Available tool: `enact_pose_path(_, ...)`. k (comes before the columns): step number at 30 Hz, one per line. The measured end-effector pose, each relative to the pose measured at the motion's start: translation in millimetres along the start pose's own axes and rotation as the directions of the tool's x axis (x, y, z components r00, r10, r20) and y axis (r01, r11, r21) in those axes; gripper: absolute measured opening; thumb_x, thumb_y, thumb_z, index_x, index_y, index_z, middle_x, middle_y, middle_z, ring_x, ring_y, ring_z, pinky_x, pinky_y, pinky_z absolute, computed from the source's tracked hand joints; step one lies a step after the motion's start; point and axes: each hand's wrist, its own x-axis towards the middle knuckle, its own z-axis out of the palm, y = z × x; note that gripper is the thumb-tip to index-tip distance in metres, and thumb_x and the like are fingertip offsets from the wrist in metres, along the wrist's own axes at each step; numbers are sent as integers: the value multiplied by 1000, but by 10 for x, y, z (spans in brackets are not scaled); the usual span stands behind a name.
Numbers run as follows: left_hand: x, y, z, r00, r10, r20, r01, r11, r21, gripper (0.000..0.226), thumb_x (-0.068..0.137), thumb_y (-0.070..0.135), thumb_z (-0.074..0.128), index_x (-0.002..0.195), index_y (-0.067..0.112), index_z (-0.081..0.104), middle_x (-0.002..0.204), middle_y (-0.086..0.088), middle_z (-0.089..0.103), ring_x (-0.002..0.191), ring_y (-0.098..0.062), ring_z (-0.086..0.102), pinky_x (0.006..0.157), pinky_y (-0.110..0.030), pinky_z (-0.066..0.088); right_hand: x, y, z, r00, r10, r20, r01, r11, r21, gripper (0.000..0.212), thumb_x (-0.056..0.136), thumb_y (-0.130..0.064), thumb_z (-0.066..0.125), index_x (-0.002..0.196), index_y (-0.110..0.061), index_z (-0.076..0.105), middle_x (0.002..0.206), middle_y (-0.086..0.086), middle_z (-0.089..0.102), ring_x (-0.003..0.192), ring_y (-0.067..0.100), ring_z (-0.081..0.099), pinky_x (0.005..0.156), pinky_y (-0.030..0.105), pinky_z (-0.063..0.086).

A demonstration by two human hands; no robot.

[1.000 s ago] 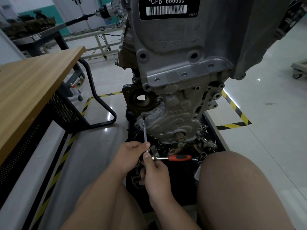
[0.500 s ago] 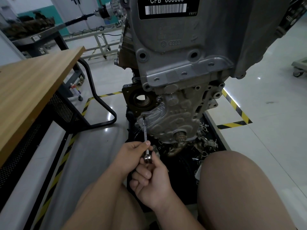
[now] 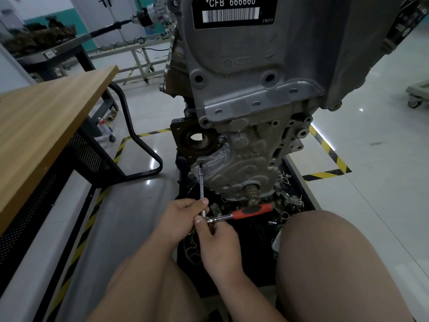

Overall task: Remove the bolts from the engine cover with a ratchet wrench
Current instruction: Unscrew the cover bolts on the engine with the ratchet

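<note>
At your far left stands the wooden worktop (image 3: pixel 46 117). Your left hand (image 3: pixel 183 217) pinches the lower part of the extension bar (image 3: pixel 202 189) with curled fingers (image 3: pixel 200 202). The bar rises steeply, and its top end meets the left edge of the engine cover (image 3: pixel 241 159). Just beside it, your right hand (image 3: pixel 218 242) grips the head end of the ratchet wrench (image 3: pixel 241 212), which is joined to the bar's lower end. Its red handle points to the right, below the cover.
</note>
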Motion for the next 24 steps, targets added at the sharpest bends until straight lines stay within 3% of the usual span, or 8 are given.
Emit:
enact_pose_path(3,10,-6,1,1000,-12,4,12,1000,-17,30,93,21,61,71,2,68,38,8,49,30,0,38,35,-10,30,38,33,-40,998,-67,1,67,994,-87,45,90,-48,59,53,-25,45,48,-11,49,50,5,44,54,26,34)
enact_pose_path(6,9,-3,1,1000,-4,16,5,999,-32,31,94,20,61,70,2,67,38,7,48,30,-1,39,34,-10,30,43,37,-22,998,-33,56,26,991,128,55,95,-43,54,46,-20,42,41,-7,44,42,7,40,51,28,33)
enact_pose_path(10,4,-5,-6,1000,5,5,-5,1000,10,30,93,24,61,70,6,68,39,6,50,32,-2,40,35,-10,30,94,21,-9,972,168,163,-217,907,360,65,103,-47,32,57,-10,60,40,4,47,35,14,43,47,25,39)
enact_pose_path(12,-3,-9,-13,1000,-2,0,2,1000,-8,29,93,25,62,72,6,69,43,3,55,36,-5,49,36,-10,32,110,11,-4,942,235,238,-323,822,468,64,103,-48,30,69,-5,64,42,6,46,34,16,39,46,26,40)
enact_pose_path(15,-20,5,-10,1000,-19,22,20,997,-73,28,93,23,61,73,6,68,49,0,61,43,-8,60,36,-10,36,93,-17,4,887,287,361,-458,644,613,63,102,-52,31,73,-5,62,41,2,38,33,14,30,44,23,36)
enact_pose_path(20,-8,-16,14,998,14,66,-10,998,-66,29,92,30,62,68,15,70,43,3,54,43,-6,53,45,-14,42,50,-82,-29,793,255,554,-609,280,742,65,97,-54,37,60,-8,63,33,-5,28,27,8,24,40,20,33)
enact_pose_path(24,14,-39,17,995,-3,97,10,997,-81,32,93,33,60,69,17,71,39,1,48,42,-9,51,45,-15,42,29,-102,-23,752,177,635,-657,123,743,66,98,-51,37,56,-8,64,29,-6,28,24,7,25,36,18,33)
